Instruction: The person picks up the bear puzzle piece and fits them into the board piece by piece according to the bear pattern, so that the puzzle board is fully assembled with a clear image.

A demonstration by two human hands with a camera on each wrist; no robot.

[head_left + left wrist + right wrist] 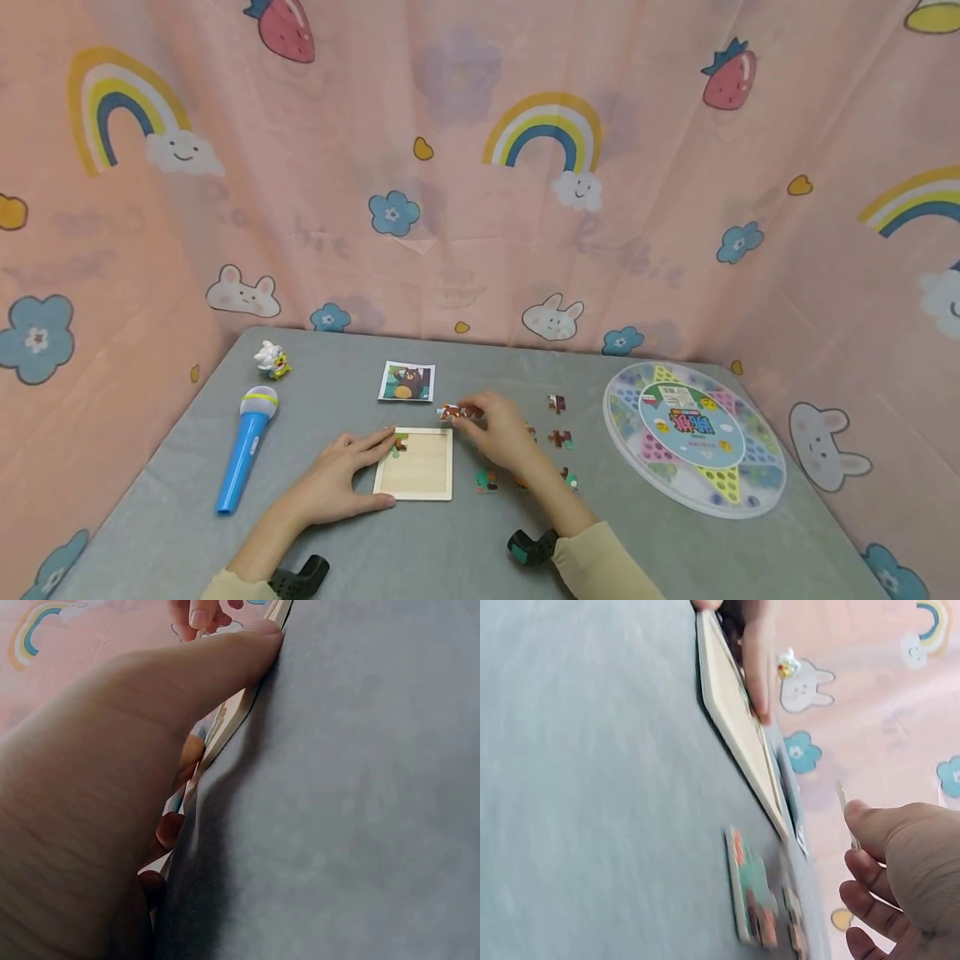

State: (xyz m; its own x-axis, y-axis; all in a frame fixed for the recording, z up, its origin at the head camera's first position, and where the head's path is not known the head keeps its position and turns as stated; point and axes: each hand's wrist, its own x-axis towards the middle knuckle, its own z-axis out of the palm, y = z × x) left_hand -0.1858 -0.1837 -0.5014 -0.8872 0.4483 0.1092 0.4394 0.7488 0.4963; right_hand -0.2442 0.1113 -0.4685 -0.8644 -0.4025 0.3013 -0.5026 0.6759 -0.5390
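My left hand (pixel 347 477) rests at the left side of a square wooden puzzle tray (pixel 423 497). Its thumb (pixel 232 660) lies straight against the near edge, while the fingers reach the far-left corner. One brown-and-green puzzle piece (pixel 401 444) sits in that corner of the tray, partly covered by fingertips. Above the tray's far-right corner, my right hand (pixel 501 433) pinches a jigsaw piece (pixel 452 412) between thumb and fingers. The right wrist view shows this thin piece (pixel 842 796) edge-on, clear of the table. Loose puzzle pieces (pixel 560 438) lie right of the tray, some hidden by my right arm.
A bear picture card (pixel 407 382) lies beyond the tray. On the left are a blue toy microphone (pixel 246 450) and a small white-and-yellow figurine (pixel 272 359). A round Chinese checkers board (pixel 693 437) occupies the right side. A patterned pink curtain (pixel 465 250) hangs behind the grey table.
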